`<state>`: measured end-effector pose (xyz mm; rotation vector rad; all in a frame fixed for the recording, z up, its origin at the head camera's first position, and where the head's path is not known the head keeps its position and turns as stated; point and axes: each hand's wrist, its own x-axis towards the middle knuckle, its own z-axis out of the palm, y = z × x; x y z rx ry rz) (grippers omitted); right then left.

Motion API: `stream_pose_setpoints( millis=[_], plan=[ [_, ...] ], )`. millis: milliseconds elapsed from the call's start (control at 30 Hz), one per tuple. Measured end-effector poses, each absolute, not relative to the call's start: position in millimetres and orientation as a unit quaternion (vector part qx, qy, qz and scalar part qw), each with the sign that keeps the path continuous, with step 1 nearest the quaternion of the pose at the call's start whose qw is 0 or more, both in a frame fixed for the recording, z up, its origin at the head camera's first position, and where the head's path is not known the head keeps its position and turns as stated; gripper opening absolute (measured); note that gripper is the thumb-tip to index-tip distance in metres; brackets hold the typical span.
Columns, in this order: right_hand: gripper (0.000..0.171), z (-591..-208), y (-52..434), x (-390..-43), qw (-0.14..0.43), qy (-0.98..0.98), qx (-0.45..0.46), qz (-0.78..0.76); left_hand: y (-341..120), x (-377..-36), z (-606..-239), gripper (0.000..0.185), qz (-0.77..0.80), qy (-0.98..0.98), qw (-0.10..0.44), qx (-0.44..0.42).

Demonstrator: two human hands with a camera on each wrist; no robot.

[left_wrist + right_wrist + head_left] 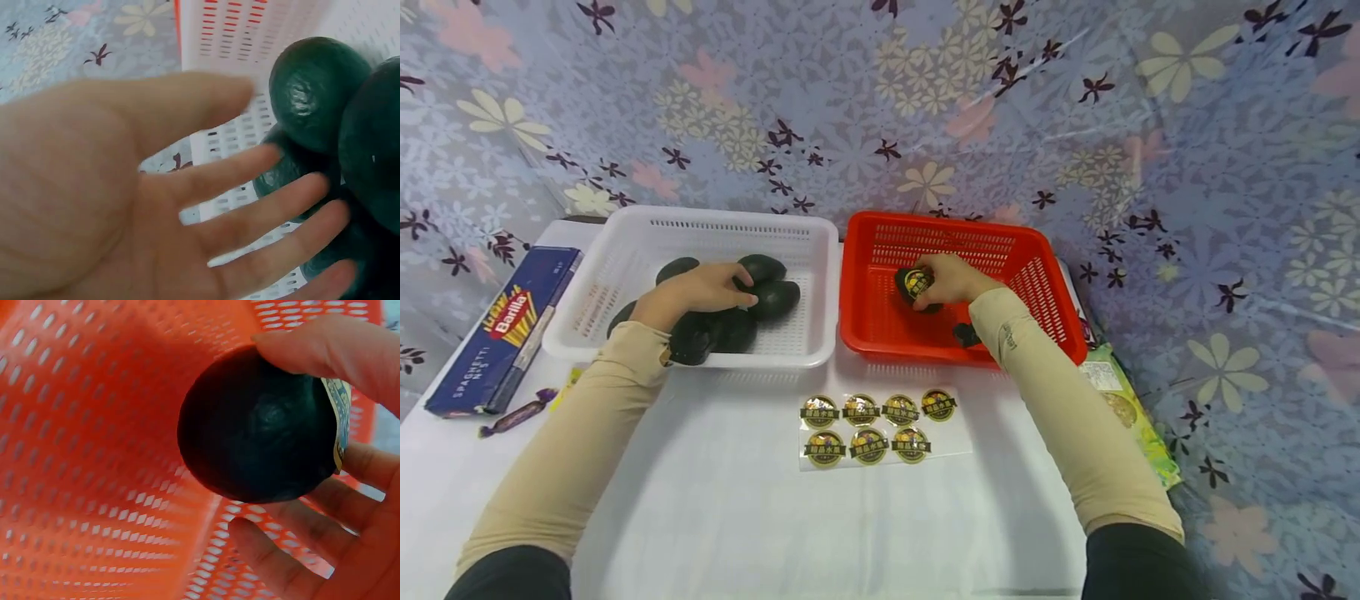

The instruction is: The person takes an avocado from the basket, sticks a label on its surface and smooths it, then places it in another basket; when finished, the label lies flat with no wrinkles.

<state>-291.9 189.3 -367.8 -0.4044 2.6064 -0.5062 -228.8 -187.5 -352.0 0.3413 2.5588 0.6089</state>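
Note:
My left hand (700, 290) is over the white basket (745, 218), among several dark green avocados (775, 298). In the left wrist view its fingers are spread and relaxed, with the fingertips close to the avocados; nothing is held between them. Inside the red basket (880, 325), my right hand (951, 279) holds an avocado (250, 431) between thumb and fingers. A round black and gold sticker (917, 283) shows on that avocado's side. Another dark item (966, 335), partly hidden by my right forearm, lies in the red basket.
A clear sheet (951, 446) with several round stickers lies on the white table in front of the baskets. To the left are a blue spaghetti box (497, 342) and a purple-wrapped candy (520, 414). A green packet (1123, 400) lies right of the red basket.

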Motion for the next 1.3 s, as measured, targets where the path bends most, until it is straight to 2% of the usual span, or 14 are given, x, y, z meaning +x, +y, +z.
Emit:
stream_pose_setpoints(
  millis=[333, 633, 1067, 1300],
  plan=[
    [0.074, -384, 190, -295, 0.237, 0.95, -0.153, -0.138, -187, -225, -354, 0.053, 0.187, 0.922, 0.313, 0.126],
    [0.078, -390, 187, -293, 0.264, 0.942, -0.164, -0.126, -183, -222, -360, 0.057, 0.185, 0.908, 0.359, 0.112],
    [0.073, -381, 186, -287, 0.27, 0.935, -0.18, -0.144, -183, -224, -365, 0.066, 0.187, 0.912, 0.346, 0.116],
    [0.076, -383, 187, -292, 0.26, 0.938, -0.184, -0.136, -184, -225, -364, 0.07, 0.17, 0.914, 0.35, 0.115]
  ],
)
